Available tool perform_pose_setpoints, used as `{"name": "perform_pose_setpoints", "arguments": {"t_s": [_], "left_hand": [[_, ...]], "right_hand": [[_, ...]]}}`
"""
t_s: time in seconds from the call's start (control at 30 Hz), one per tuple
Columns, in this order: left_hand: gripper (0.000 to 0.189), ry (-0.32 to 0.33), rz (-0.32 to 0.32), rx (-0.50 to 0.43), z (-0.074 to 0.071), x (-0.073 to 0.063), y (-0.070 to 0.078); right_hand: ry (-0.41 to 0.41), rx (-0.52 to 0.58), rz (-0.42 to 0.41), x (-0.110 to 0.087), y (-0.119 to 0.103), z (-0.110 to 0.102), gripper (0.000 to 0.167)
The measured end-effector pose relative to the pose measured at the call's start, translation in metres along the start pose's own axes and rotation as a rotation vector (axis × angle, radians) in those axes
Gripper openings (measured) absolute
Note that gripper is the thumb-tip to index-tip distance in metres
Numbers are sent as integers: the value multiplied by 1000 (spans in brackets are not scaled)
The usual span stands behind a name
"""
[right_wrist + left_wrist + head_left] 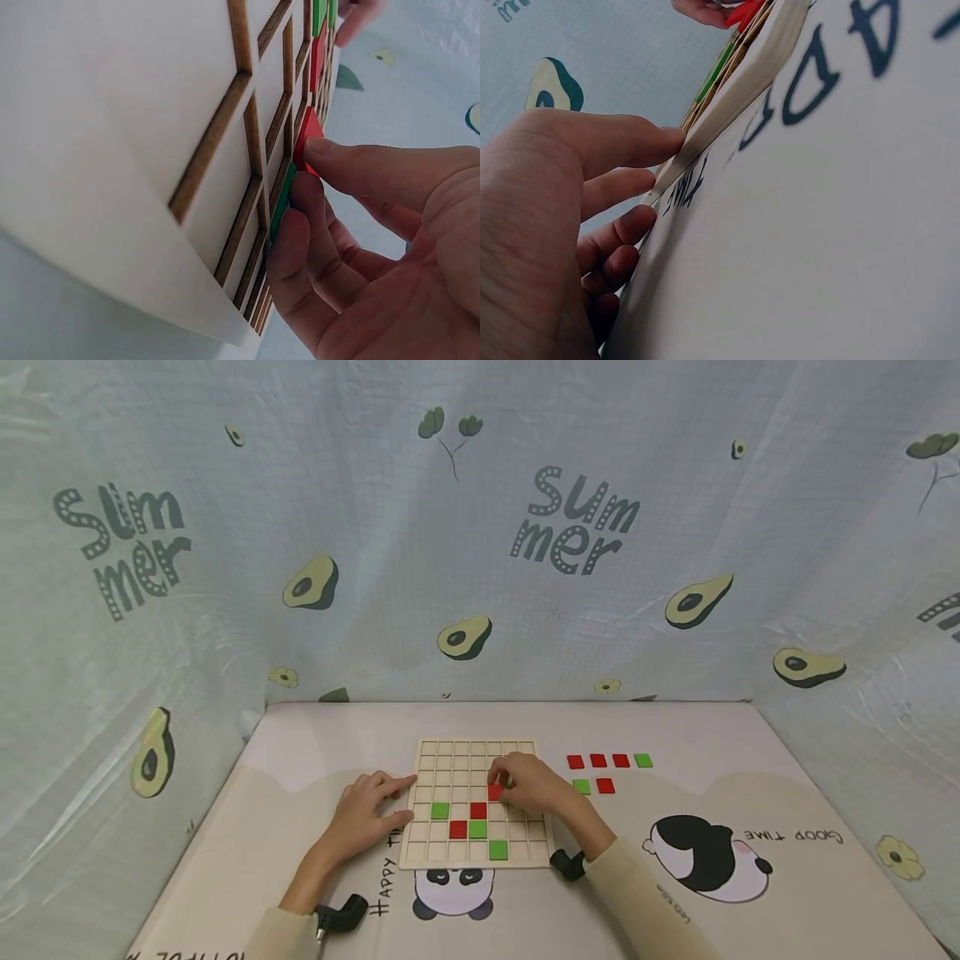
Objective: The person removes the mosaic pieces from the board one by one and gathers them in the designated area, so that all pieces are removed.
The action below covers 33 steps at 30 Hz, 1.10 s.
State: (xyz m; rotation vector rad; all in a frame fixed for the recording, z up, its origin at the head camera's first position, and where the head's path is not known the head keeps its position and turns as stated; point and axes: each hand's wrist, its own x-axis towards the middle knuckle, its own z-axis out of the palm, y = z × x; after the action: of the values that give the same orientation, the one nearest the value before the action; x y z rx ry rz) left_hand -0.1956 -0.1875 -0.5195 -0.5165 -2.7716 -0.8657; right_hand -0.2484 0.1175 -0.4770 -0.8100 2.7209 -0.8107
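Observation:
A pale wooden grid board (483, 863) lies on the table, with red and green square tiles in some of its cells. My left hand (363, 817) rests at the board's left edge, fingers extended; in the left wrist view the thumb (641, 141) touches that edge. Over the board's right half, my right hand (531, 783) pinches a red tile (309, 136) between thumb and fingertips, tilted at a cell. Beneath the other fingers sits a green tile (283, 196), mostly hidden in the head view. Nearer the front are a red tile (458, 830) and a green tile (498, 850).
Right of the board lie several loose tiles in two rows, among them a red tile (575, 762) and a green tile (643, 761). The tablecloth (720, 735) has printed pandas and lettering. A patterned curtain (390, 527) stands behind the table and along both sides.

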Motion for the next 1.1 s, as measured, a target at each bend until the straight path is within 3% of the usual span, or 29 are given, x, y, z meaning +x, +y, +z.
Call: {"name": "perform_pose_setpoints", "arguments": {"t_s": [1.1], "left_hand": [[52,3,-17,18,2,1,-2]], "right_hand": [[30,100,-2,-4,3,-4,16]]}}
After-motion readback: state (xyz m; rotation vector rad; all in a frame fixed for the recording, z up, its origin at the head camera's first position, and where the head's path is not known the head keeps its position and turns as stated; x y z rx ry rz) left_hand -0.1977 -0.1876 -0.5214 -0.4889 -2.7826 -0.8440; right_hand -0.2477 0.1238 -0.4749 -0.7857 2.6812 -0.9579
